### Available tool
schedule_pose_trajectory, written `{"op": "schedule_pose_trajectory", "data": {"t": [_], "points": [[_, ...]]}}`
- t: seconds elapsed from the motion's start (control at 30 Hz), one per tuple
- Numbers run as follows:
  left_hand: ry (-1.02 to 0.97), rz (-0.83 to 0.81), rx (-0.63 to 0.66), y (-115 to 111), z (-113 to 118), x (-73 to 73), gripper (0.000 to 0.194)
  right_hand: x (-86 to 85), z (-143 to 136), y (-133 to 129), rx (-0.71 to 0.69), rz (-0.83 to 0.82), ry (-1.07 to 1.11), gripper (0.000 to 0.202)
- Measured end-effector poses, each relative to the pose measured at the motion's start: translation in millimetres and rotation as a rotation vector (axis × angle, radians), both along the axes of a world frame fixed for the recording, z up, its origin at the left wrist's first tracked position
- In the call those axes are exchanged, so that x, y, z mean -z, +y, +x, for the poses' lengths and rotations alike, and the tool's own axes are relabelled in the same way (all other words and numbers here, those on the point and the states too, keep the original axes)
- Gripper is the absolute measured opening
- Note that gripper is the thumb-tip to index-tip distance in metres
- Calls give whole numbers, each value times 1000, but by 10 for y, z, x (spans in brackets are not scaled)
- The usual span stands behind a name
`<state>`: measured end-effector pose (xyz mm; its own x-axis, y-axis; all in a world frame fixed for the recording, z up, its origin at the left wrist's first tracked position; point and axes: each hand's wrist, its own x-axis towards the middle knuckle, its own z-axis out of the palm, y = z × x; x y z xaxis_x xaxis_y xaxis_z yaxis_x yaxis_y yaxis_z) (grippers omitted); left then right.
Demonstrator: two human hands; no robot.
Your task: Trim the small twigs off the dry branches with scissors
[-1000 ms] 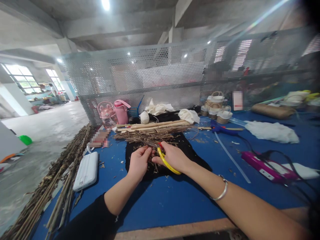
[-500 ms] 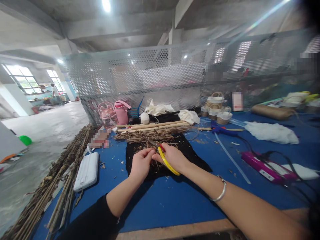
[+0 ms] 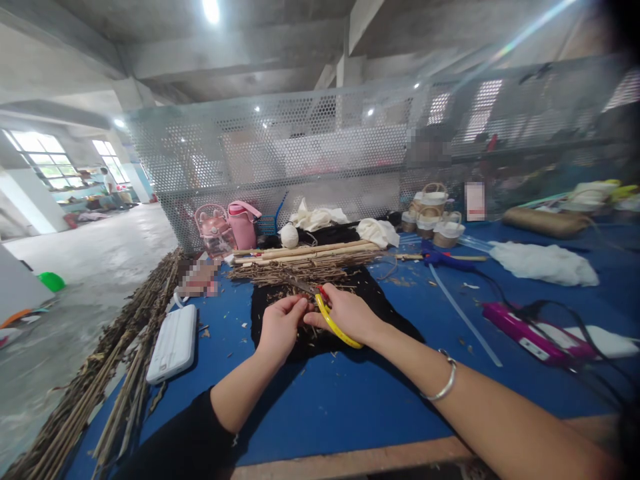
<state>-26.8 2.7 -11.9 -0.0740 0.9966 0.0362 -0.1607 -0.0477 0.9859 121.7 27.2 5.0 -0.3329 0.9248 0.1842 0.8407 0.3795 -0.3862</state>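
Note:
My right hand grips scissors with a curved yellow handle and red near the pivot. Their dark blades point up and left, over the black cloth. Close beside them, my left hand is closed in a pinch, thumb against forefinger; whatever is between the fingertips is too small to make out. Bits of dry stem lie scattered on the cloth under both hands. Just beyond it sits a pile of thin dry twigs, with thicker pale sticks behind.
On the blue table, a white power bank and long bundles of dried stalks lie at left. At right are a blue glue gun, a magenta device with cables and white fluff. A perforated screen stands behind.
The fingers of my right hand have drawn slightly away from my left fingertips. The scissors have shifted a little, their blades still over the cloth. My left hand is nearly still.

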Motion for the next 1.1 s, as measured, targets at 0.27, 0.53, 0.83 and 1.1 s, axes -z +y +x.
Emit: {"op": "schedule_pose_trajectory", "data": {"t": [0.27,0.53,0.83,1.1], "points": [[87,37,11,-17,-10,-22,27,-4,-4,-16,-33,-11,41,52],[32,27,18,-16,-10,-38,27,35,-19,-4,-10,-9,26,50],[25,34,21,4,-15,-11,26,30,-7,37,1,8,-8,48],[-28,-5,-13,-23,2,-68,26,16,17,-4,-73,-13,29,55]]}}
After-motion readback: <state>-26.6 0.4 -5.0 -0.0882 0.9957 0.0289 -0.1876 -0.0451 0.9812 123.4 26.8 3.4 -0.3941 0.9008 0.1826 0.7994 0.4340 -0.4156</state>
